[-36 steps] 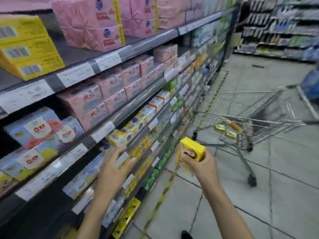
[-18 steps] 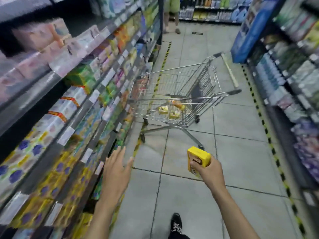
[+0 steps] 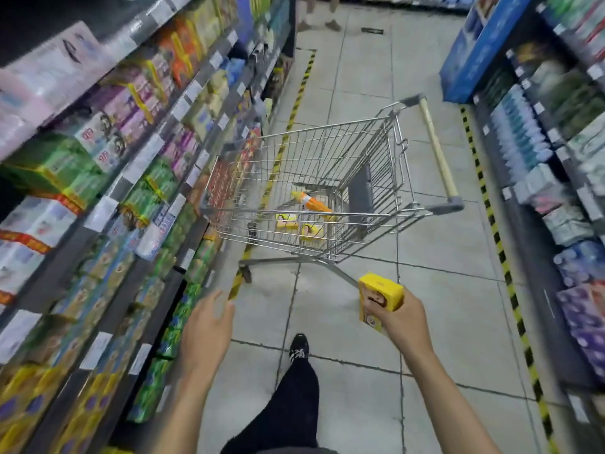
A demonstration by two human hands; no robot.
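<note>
My right hand (image 3: 401, 322) grips a small yellow box (image 3: 379, 294) with a face printed on it, held in the air over the floor just short of the shopping cart. My left hand (image 3: 208, 329) hangs open and empty beside the left shelves, fingers relaxed. The wire shopping cart (image 3: 330, 152) stands ahead in the aisle, its handle (image 3: 437, 149) to the right. Inside the cart lie two similar yellow boxes (image 3: 299, 226) and an orange tube (image 3: 311, 201).
Stocked shelves (image 3: 108, 178) run along the left and more shelves (image 3: 550, 165) along the right. A blue display stand (image 3: 478, 47) is at the far right. Another person's feet (image 3: 319, 24) stand at the aisle's far end. My leg and black shoe (image 3: 299, 350) step forward on the tiled floor.
My view has swung from the left shelves to the aisle and the cart, which is nearer now. My left hand came away from the shelf. The right hand keeps hold of the yellow box.
</note>
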